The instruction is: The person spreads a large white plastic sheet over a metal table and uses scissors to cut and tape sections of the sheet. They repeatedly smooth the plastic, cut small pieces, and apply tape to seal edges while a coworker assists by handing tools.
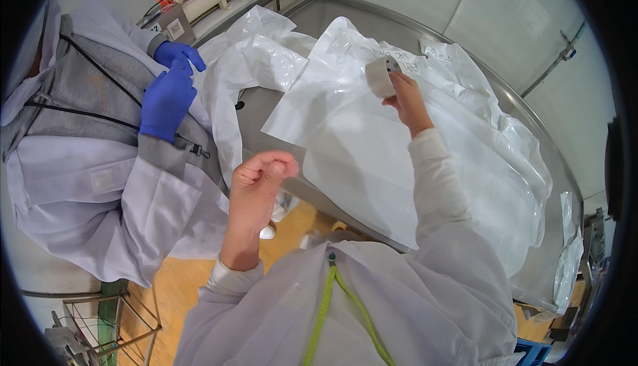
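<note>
My right hand (409, 102) is wrapped round the edge of a roll of whitish tape (379, 78), raised over the white plastic bags. My left hand (258, 179) is closed, thumb against curled fingers, in front of the table's near edge; whatever it may pinch is too small or hidden to make out. Large white plastic bags (372, 160) lie spread and overlapping beneath my right hand. Dark handwriting marks the far part of one of them.
On the left stands a co-worker in a white coat with blue gloves (166, 103), close to my left arm. More crumpled plastic (266, 50) lies beside them. The metal table (319, 10) has a raised rim. A machine with rollers (212, 0) stands at the far left.
</note>
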